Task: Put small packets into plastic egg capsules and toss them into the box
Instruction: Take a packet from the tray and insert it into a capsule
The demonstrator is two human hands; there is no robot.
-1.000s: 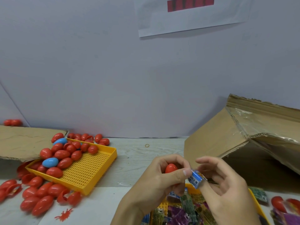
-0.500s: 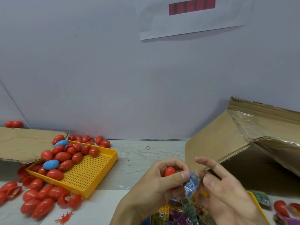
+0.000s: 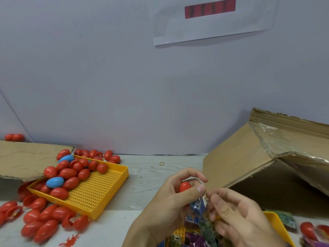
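Bare hands [image 3: 170, 202], seemingly sleeveless forearms.

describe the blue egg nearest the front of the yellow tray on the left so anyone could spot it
Start at the yellow perforated tray on the left of the table. Among the capsules heaped at its left end lies a blue egg capsule, near the tray's front-left edge. Its neighbours are red; the other blue capsule sits at the far corner.

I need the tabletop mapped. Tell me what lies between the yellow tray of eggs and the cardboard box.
Head view: bare pale wood tabletop, with one small rubber band near the wall, between yellow tray and cardboard box.
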